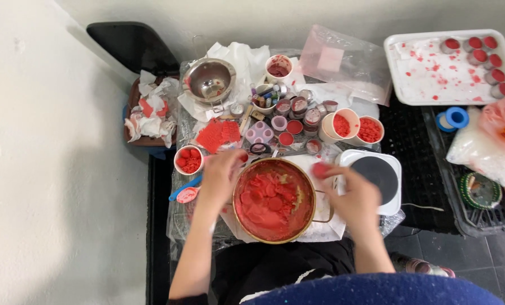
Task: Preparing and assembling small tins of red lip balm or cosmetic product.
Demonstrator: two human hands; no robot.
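Note:
A brass-coloured pot [238, 212] holding red wax pieces sits on the small table in front of me. My left hand [221, 178] is at the pot's left rim, fingers curled; what it holds is hidden. My right hand [351, 195] hovers right of the pot and pinches a small red wax piece [321, 169] just over the rim. The pot's handle [323, 206] lies under my right wrist.
A white hot plate [379, 175] stands right of the pot. Cups of red wax [369, 129], small jars, a red mould [218, 134], a steel bowl [209, 80] and a white tray [427, 85] with red candles crowd the back. A bin of tissues [148, 113] is on the left.

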